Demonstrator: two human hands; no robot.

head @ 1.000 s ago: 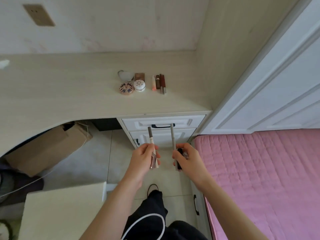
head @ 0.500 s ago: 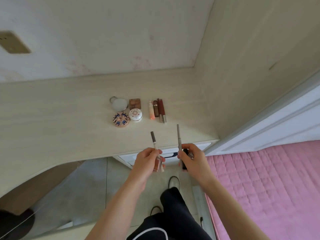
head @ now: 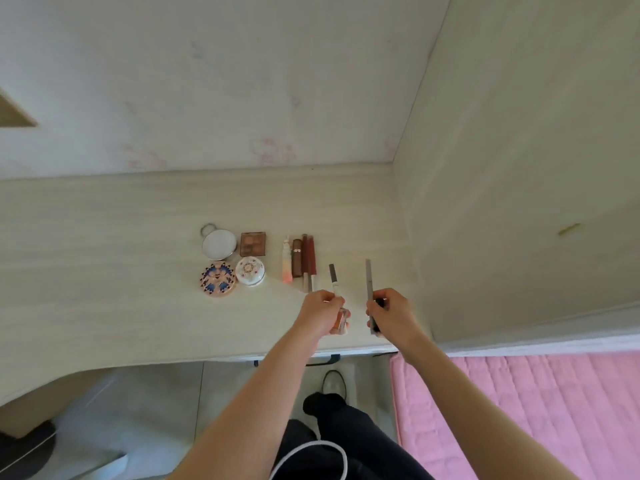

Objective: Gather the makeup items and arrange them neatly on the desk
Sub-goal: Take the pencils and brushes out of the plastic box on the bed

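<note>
Both hands hover above the surface [head: 104,254] near its right edge. The left hand [head: 320,311] has its grip clamped on a white-barrelled pencil [head: 333,278] and a small peach item; the right hand [head: 389,315] clamps a grey pencil [head: 369,282]. Best to lay each parallel just right of the lipstick row [head: 301,263], ends level with it.

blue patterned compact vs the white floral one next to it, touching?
Apart. The head view shows a thin strip of bare desk between the blue patterned compact and the white floral compact; their rims come close but do not meet.
</note>
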